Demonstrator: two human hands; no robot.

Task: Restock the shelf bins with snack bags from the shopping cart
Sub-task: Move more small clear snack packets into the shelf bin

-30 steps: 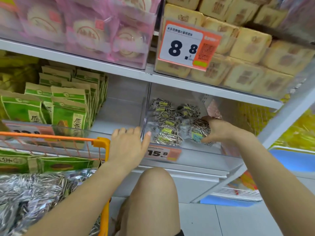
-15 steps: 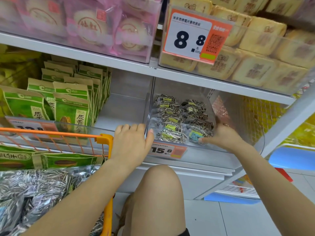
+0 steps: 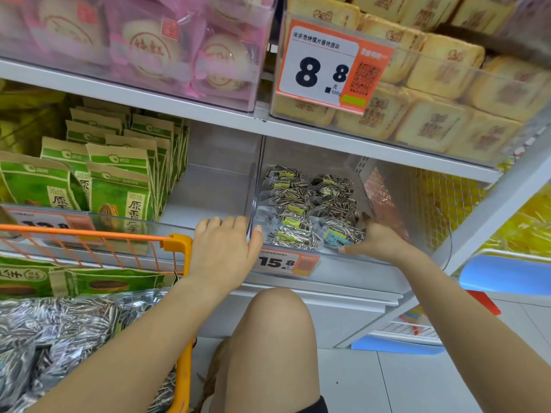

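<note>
My right hand (image 3: 378, 242) has its grip at the front right corner of the seed bin (image 3: 387, 257), thumb pointing left along the clear front lip, the other fingers reaching in beside the nearest seed bag (image 3: 340, 234). I cannot tell whether they pinch that bag or only nudge it; they are mostly hidden behind the hand. My left hand (image 3: 223, 248) lies flat on the bin's left front edge, fingers straight over the rim, thumb just reaching the divider, holding nothing.

The seed bags (image 3: 304, 204) lie in two short rows in the middle of the bin, well short of filling it; the back and the right side of the bin stand bare.

I judge the step in hand to be settling or squaring the front bag, with the left hand steadying. Next I would bring the right hand out and swing to the cart (image 3: 179, 242), just left of the bin, where loose seed bags (image 3: 59, 329) are heaped. That calls for clearing the bin's front lip and the cart's orange rim, then taking bags by a corner, as the film looks slippery.

Left of the bin, past an open stretch of shelf, stand green bags (image 3: 119, 189). A price tag (image 3: 283, 260) is fixed below the bin's front, and my knee (image 3: 274, 338) sits under it.
</note>
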